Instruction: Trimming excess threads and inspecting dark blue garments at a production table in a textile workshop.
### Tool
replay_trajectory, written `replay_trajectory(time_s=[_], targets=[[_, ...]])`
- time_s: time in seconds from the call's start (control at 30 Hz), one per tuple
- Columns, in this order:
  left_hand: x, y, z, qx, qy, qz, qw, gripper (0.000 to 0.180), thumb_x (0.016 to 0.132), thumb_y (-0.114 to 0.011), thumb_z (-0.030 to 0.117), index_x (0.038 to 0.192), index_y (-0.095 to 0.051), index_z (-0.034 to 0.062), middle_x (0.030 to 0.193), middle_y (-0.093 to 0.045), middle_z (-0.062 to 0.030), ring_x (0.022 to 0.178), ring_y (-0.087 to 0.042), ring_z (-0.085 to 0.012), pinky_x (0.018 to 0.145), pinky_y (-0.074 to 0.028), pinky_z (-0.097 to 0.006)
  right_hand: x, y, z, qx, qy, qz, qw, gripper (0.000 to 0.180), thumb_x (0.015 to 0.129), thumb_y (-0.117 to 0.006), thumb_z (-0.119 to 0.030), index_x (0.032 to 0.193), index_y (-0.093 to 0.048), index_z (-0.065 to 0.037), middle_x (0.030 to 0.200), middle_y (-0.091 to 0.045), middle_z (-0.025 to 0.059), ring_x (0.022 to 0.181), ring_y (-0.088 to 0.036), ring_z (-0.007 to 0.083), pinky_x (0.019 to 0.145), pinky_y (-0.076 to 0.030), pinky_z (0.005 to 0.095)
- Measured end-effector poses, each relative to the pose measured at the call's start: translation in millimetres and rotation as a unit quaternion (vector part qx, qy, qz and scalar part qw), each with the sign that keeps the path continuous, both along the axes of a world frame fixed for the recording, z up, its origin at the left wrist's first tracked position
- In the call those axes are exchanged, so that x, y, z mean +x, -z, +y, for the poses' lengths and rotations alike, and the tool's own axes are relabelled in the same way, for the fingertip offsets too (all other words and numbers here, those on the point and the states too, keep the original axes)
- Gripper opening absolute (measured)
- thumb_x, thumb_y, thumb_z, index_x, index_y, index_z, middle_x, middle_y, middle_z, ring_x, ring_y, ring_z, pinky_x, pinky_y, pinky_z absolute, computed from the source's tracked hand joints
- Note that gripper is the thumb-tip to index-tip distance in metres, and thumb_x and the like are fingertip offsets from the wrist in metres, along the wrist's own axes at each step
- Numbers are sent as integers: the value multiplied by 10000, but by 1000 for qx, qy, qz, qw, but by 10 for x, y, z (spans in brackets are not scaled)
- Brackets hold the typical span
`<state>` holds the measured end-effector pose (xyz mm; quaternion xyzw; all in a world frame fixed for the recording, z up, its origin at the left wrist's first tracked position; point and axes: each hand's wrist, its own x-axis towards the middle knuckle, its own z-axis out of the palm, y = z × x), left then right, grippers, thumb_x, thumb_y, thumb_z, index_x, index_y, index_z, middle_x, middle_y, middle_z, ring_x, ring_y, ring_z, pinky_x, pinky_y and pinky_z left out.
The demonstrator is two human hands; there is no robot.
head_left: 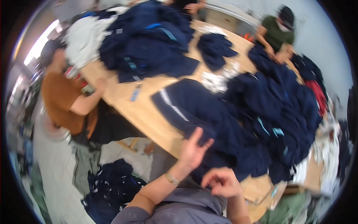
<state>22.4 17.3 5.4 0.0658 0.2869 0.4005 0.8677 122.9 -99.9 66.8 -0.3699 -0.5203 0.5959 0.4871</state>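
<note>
A dark navy garment (194, 100) lies spread on the table in front of me, with a white strip along its left part. Over its near edge is my left hand (192, 151), fingers spread apart, with nothing in its grasp. My right hand (223, 181) is close to my body, right of the left one, its fingers curled inward. Whatever those fingers may hold is too blurred to make out. A large heap of navy garments (279, 108) rises to the right of the spread one, with light blue marks on it.
Another navy pile (145, 48) and a white pile (84, 39) cover the table's (145, 108) far left. White scraps (220, 78) lie mid-table. A person in brown (63, 93) stands left; another in green (276, 35) handles cloth far right. Dark clothes (113, 186) lie on the floor.
</note>
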Motion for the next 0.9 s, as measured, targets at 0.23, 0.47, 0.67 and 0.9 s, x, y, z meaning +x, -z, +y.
replay_trajectory(time_s=[0.23,0.47,0.67,0.9], targets=[[123,73,-151,48,41,13,998,212,900,-537,231,1068,-539,101,1028,-582,-40,961,-554,-156,838,-478,-369,212,572,28,-46,365,-68,927,208,887,-530,-211,850,-531,-7,613,-445,8,503,-426,87,464,-339,245],[41,49,-261,76,28,6,997,147,902,-537,195,1023,-529,112,976,-577,-28,916,-557,-161,790,-469,-333,108,685,174,79,388,-469,789,253,828,-606,-285,791,-527,-47,691,-558,82,551,-558,273,468,-418,342],[61,105,-276,103,10,31,994,220,930,-486,220,1073,-546,65,1009,-588,-49,922,-559,-154,807,-467,-331,96,703,264,136,398,-560,714,288,799,-622,-351,763,-529,-81,661,-515,49,522,-550,216,433,-409,309],[89,123,-316,149,2,45,988,211,929,-486,202,1074,-542,58,1015,-587,-50,924,-557,-150,816,-464,-326,122,641,252,117,383,-584,706,259,762,-661,-276,790,-548,-45,707,-562,77,559,-564,253,465,-417,322]])
